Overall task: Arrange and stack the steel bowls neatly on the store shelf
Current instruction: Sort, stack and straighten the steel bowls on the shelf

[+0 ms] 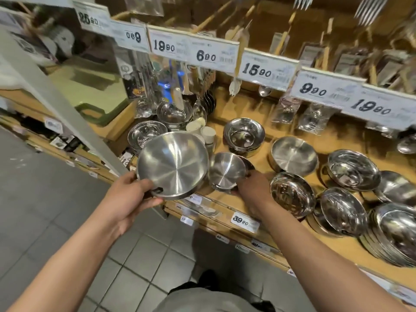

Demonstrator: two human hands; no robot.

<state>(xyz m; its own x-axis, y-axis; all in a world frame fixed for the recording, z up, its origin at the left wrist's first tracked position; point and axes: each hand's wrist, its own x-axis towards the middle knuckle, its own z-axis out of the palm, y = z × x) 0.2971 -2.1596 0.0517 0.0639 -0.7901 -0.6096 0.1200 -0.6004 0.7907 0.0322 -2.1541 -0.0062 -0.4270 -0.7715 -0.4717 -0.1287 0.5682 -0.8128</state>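
Observation:
My left hand (pixel 132 194) grips the near rim of a large steel bowl (pixel 173 164), held tilted in the air in front of the wooden shelf (pixel 254 154). My right hand (pixel 252 188) holds a smaller steel bowl (pixel 226 171) by its near edge, just right of the large one, at the shelf's front lip. More steel bowls stand on the shelf: a stack (pixel 244 135) behind the small bowl, a wide bowl (pixel 293 155) to the right, and several tilted stacks (pixel 292 193) further right.
Price tags (pixel 207 56) run along the upper shelf edge just above the bowls. Hanging packaged utensils (pixel 171 86) and white cups (pixel 208 134) crowd the back left. A grey upright post (pixel 56 102) stands at the left. Lower shelves and a tiled floor (pixel 139 266) lie below.

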